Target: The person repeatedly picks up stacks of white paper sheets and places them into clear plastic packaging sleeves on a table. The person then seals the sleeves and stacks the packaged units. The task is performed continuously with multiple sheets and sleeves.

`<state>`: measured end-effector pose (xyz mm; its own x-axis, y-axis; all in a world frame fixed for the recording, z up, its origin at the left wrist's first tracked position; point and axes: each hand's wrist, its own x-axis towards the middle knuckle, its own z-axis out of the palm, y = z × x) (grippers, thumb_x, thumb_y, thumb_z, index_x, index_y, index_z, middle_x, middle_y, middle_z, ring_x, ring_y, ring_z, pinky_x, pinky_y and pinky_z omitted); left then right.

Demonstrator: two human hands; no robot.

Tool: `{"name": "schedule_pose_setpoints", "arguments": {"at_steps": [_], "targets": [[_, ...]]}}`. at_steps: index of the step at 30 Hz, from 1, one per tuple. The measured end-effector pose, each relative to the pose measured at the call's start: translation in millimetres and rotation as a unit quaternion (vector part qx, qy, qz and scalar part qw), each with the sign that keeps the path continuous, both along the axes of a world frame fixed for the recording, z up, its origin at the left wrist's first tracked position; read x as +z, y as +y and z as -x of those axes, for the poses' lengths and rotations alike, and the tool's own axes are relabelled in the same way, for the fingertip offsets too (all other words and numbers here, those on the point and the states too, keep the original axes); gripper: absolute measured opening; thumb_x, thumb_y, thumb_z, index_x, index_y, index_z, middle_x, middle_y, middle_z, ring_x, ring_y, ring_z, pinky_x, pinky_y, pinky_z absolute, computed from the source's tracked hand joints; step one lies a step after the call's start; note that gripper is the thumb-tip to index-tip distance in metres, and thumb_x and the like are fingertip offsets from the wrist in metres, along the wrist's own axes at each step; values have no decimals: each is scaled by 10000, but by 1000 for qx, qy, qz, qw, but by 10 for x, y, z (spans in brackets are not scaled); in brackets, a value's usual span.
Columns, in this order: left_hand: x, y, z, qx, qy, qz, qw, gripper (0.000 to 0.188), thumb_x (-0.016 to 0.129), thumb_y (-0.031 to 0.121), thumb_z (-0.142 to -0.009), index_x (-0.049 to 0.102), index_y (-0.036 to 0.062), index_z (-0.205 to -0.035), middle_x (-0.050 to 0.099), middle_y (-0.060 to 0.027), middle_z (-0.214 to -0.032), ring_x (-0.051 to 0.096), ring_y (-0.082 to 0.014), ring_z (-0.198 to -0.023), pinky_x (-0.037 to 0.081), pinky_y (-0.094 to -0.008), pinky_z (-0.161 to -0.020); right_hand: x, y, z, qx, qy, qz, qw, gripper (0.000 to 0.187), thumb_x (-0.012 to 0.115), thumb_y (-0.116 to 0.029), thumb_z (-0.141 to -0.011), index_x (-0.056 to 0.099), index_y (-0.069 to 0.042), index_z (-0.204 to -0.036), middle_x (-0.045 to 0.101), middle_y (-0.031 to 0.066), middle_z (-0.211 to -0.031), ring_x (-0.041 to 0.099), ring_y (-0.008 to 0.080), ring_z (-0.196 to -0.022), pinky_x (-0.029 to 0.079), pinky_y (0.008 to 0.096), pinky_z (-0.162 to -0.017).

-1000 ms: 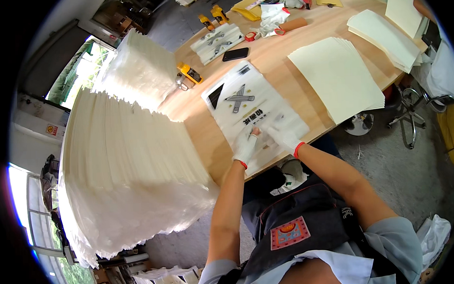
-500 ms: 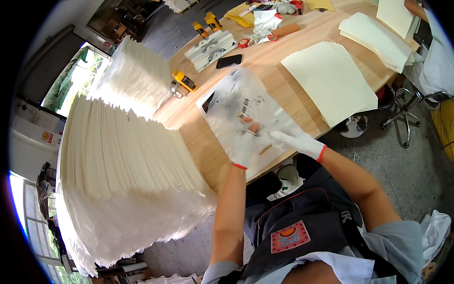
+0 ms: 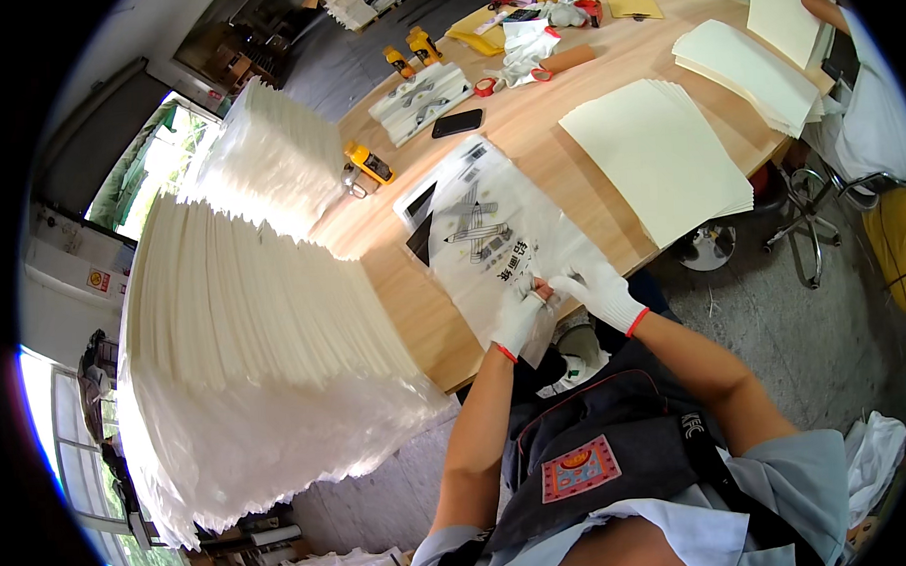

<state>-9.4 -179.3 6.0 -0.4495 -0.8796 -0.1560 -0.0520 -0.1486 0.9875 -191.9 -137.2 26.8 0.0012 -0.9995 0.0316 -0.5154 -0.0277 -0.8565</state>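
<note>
A translucent plastic bag (image 3: 491, 237) with dark printing stretches over the table edge toward me. My left hand (image 3: 520, 319), in a white glove with a red cuff and some bare fingertips showing, is closed on the bag's near end. Close beside it, my right hand (image 3: 605, 296), gloved the same way, has its thumb and fingers bent at the bag's near right corner; part of that grip is hidden. Beneath the held bag lie more plastic bags (image 3: 410, 202) with black patches.
Tall stacks of cream sheets in plastic (image 3: 244, 300) stand at left. Fanned cream sheets (image 3: 658, 161) lie to the right. A black phone (image 3: 457, 123), a yellow bottle (image 3: 371, 164) and folded printed bags (image 3: 422, 99) are farther back. Another person's arm (image 3: 825, 9) shows at far right.
Both hands have come nearer to me and closer together, drawing the bag's near end over the table edge. The bag's print shows clearly now, and more dark patches beneath it are exposed.
</note>
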Motion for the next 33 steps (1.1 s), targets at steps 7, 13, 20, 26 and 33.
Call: {"name": "schedule_pose_setpoints", "arguments": {"at_steps": [7, 13, 20, 26, 33], "targets": [[-230, -250, -428, 134, 329, -260, 898, 158, 639, 249, -884, 581, 108, -924, 563, 24, -758, 528, -93, -681, 453, -228, -632, -225, 484, 478, -67, 107, -70, 989, 368, 575, -408, -867, 648, -53, -807, 639, 177, -782, 624, 346, -759, 476, 424, -662], [575, 103, -85, 108, 175, -54, 977, 209, 617, 130, -869, 545, 108, -1064, 598, -22, -921, 573, -117, -759, 469, -257, -663, 230, 741, 726, 8, 132, -255, 958, 473, 521, -468, -887, 635, -60, -674, 649, 119, -678, 641, 263, -642, 482, 373, -616], [1347, 616, 594, 51, -237, 327, 913, 156, 610, 88, -829, 671, 55, -969, 661, -95, -904, 619, -238, -830, 473, -314, -735, 281, 417, 157, 38, 172, 161, 971, 277, 531, -287, -873, 649, -44, -928, 652, 110, -773, 635, 202, -698, 504, 361, -677], [1262, 1187, 701, -97, -184, 475, 855, 277, 641, 68, -753, 688, 208, -987, 656, -33, -751, 623, -238, -632, 496, -344, -574, -190, 458, 227, 186, 225, 365, 884, 283, 524, -203, -818, 614, -64, -1048, 624, 116, -1067, 588, 220, -999, 474, 347, -829], [534, 734, 579, -16, -201, 402, 893, 178, 585, 122, -875, 616, 120, -1050, 619, -94, -758, 625, -217, -689, 476, -330, -584, -510, -74, 178, 172, 339, -59, 923, 188, 554, -196, -762, 605, -163, -940, 594, 92, -933, 574, 254, -930, 462, 385, -739]]}}
